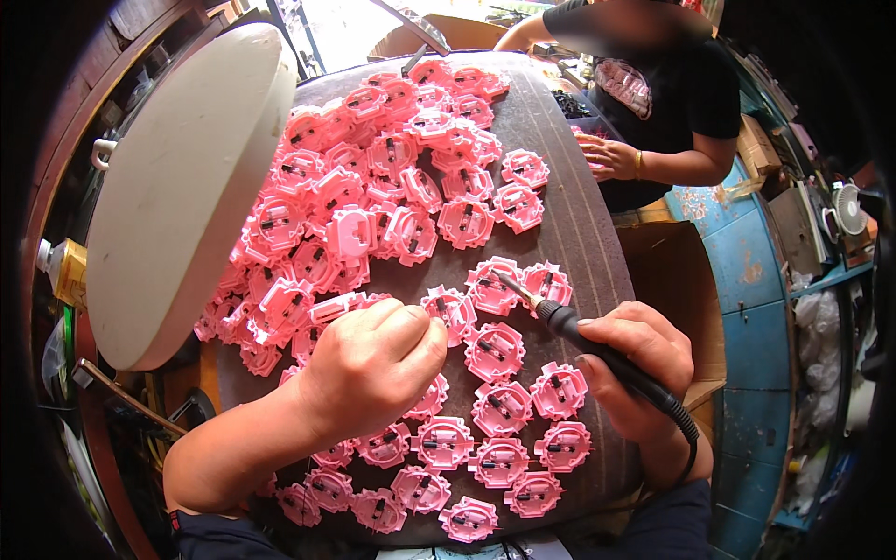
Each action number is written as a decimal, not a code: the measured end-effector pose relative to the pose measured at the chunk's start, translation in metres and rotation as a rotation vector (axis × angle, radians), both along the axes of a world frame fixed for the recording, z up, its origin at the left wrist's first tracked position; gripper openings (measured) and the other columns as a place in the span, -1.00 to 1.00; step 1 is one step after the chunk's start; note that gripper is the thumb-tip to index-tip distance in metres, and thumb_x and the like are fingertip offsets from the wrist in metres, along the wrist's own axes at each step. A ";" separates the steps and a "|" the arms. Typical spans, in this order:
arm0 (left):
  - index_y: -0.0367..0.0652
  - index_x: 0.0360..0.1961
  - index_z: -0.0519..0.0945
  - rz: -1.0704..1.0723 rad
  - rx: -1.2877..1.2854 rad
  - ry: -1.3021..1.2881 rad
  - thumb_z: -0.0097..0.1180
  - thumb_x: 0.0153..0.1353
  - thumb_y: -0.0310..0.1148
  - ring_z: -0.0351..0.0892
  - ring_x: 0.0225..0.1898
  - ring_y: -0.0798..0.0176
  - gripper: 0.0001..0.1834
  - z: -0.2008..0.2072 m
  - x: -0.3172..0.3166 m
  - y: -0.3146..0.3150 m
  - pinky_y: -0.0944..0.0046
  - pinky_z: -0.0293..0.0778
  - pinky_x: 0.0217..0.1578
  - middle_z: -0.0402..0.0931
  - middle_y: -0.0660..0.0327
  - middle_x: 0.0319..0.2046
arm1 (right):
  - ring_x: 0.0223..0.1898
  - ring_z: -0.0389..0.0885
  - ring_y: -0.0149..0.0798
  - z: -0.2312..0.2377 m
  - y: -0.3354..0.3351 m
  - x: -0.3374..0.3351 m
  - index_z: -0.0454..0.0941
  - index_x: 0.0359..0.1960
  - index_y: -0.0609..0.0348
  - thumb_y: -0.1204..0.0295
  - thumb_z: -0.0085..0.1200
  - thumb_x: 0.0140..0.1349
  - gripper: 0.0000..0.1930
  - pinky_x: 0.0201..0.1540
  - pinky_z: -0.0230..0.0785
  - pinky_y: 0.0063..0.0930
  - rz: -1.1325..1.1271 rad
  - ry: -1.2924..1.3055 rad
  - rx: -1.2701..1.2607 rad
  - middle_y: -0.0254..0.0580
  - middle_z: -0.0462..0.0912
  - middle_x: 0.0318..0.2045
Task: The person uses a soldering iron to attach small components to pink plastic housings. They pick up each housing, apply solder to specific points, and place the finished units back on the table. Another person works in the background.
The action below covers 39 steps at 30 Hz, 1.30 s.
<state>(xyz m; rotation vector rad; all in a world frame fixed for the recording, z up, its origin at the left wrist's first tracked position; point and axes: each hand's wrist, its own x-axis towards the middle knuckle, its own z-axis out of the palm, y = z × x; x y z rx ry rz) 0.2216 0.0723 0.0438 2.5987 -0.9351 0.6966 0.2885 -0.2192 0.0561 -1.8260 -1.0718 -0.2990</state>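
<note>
My right hand (644, 369) grips a soldering iron (560, 317) by its black handle. The iron's metal tip reaches over a pink plastic housing (495, 285) in the loose rows on the right. Closed into a fist, my left hand (383, 359) hovers over the housings left of the iron; whatever its fingers pinch is too small or hidden to name. Just right of that fist lies another pink housing (450, 314). Each housing is round with a notched rim and carries small black and metal parts inside.
A big heap of pink housings (345, 177) covers the far left of the dark table (569, 210). A pale oval panel (187, 196) stands at left. Across the table, another person (653, 103) in black works with a hand (609, 157) by the edge. A cardboard box (677, 280) sits at right.
</note>
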 end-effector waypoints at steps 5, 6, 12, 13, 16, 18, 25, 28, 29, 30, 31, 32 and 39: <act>-0.36 -0.26 0.63 0.005 0.002 -0.008 0.25 0.00 -0.50 0.55 -0.46 0.16 -0.76 0.000 0.000 0.000 0.21 0.52 -0.44 0.47 0.15 -0.44 | -0.43 0.69 -0.08 -0.001 0.000 0.000 0.71 -0.05 0.39 0.68 0.38 0.03 -0.63 -0.39 0.52 -0.31 -0.003 -0.009 0.003 0.03 0.68 -0.39; -0.36 -0.26 0.63 0.009 -0.001 -0.016 0.25 0.00 -0.50 0.55 -0.46 0.16 -0.76 0.000 0.000 -0.001 0.21 0.52 -0.45 0.47 0.16 -0.44 | -0.44 0.68 -0.08 -0.001 0.000 0.000 0.71 -0.05 0.39 0.68 0.38 0.03 -0.63 -0.40 0.52 -0.31 -0.003 -0.010 0.004 0.03 0.68 -0.39; -0.35 -0.26 0.63 -0.001 0.008 -0.005 0.24 0.01 -0.50 0.54 -0.45 0.17 -0.77 0.001 0.000 -0.001 0.21 0.52 -0.45 0.45 0.16 -0.44 | -0.45 0.67 -0.09 -0.002 0.001 0.000 0.71 -0.07 0.39 0.69 0.38 0.01 -0.63 -0.41 0.52 -0.30 0.002 -0.011 0.009 0.02 0.68 -0.40; -0.35 -0.26 0.63 -0.001 0.009 -0.003 0.24 0.01 -0.49 0.55 -0.45 0.17 -0.77 0.001 0.000 -0.001 0.21 0.52 -0.45 0.45 0.16 -0.44 | -0.45 0.67 -0.09 -0.002 0.001 0.000 0.71 -0.07 0.39 0.69 0.38 0.01 -0.63 -0.41 0.52 -0.30 0.000 -0.014 0.010 0.02 0.68 -0.41; -0.37 -0.22 0.64 -0.002 0.014 0.040 0.29 0.02 -0.52 0.57 -0.43 0.12 -0.74 0.002 -0.001 0.000 0.17 0.55 -0.42 0.48 0.13 -0.40 | -0.45 0.67 -0.09 -0.003 0.001 0.000 0.71 -0.07 0.39 0.69 0.38 0.00 -0.62 -0.41 0.52 -0.30 -0.003 -0.022 0.012 0.02 0.67 -0.41; -0.41 -0.13 0.66 -0.007 0.019 0.119 0.39 0.02 -0.58 0.63 -0.38 0.02 -0.66 0.005 -0.003 0.002 0.09 0.59 -0.37 0.55 0.07 -0.33 | -0.45 0.67 -0.09 -0.003 0.001 0.000 0.71 -0.07 0.39 0.69 0.38 -0.01 -0.62 -0.41 0.52 -0.30 -0.007 -0.025 0.014 0.01 0.67 -0.41; -0.40 -0.15 0.66 -0.018 0.013 0.096 0.40 0.03 -0.58 0.61 -0.42 0.03 -0.68 0.001 -0.001 0.001 0.11 0.59 -0.39 0.54 0.07 -0.36 | -0.46 0.66 -0.10 -0.003 0.001 0.000 0.72 -0.08 0.38 0.69 0.39 -0.01 -0.62 -0.41 0.51 -0.30 -0.006 -0.022 0.011 0.00 0.66 -0.42; -0.40 -0.16 0.66 -0.016 0.015 0.099 0.39 0.03 -0.58 0.60 -0.43 0.04 -0.69 0.000 0.000 0.001 0.11 0.58 -0.39 0.54 0.07 -0.36 | -0.46 0.66 -0.10 -0.003 0.001 -0.001 0.72 -0.08 0.37 0.69 0.39 -0.01 -0.62 -0.42 0.51 -0.30 -0.011 -0.028 0.009 0.00 0.66 -0.42; -0.41 -0.16 0.65 -0.015 0.017 0.097 0.39 0.03 -0.58 0.60 -0.43 0.04 -0.69 0.000 0.000 0.001 0.11 0.58 -0.39 0.54 0.07 -0.36 | -0.46 0.66 -0.10 -0.003 0.001 -0.001 0.72 -0.07 0.37 0.69 0.39 -0.01 -0.62 -0.41 0.51 -0.30 -0.012 -0.028 0.012 0.00 0.66 -0.42; -0.41 -0.16 0.65 -0.014 0.018 0.094 0.39 0.03 -0.58 0.60 -0.43 0.04 -0.69 0.000 0.000 0.001 0.11 0.58 -0.40 0.54 0.07 -0.36 | -0.46 0.66 -0.10 -0.003 0.002 -0.001 0.72 -0.07 0.36 0.68 0.39 -0.01 -0.62 -0.41 0.51 -0.30 -0.013 -0.029 0.016 0.00 0.66 -0.42; -0.41 -0.16 0.65 -0.013 0.019 0.095 0.39 0.03 -0.58 0.60 -0.43 0.04 -0.69 0.000 -0.001 0.001 0.11 0.58 -0.39 0.54 0.07 -0.36 | -0.46 0.66 -0.10 -0.004 0.002 0.000 0.72 -0.07 0.36 0.68 0.39 -0.01 -0.62 -0.41 0.51 -0.30 -0.012 -0.027 0.017 0.00 0.66 -0.42; -0.41 -0.16 0.65 -0.012 0.019 0.096 0.39 0.03 -0.58 0.60 -0.43 0.04 -0.69 0.001 -0.001 0.001 0.11 0.58 -0.39 0.54 0.07 -0.36 | -0.46 0.66 -0.10 -0.004 0.002 0.000 0.72 -0.07 0.36 0.68 0.39 -0.01 -0.62 -0.41 0.51 -0.31 -0.012 -0.026 0.018 -0.01 0.66 -0.42; -0.41 -0.14 0.65 -0.010 0.018 0.109 0.39 0.03 -0.58 0.60 -0.41 0.03 -0.67 0.000 0.000 0.000 0.11 0.58 -0.39 0.54 0.07 -0.36 | -0.45 0.67 -0.10 -0.004 0.001 -0.001 0.72 -0.07 0.36 0.69 0.38 -0.01 -0.62 -0.41 0.52 -0.31 -0.003 -0.019 0.003 -0.01 0.67 -0.42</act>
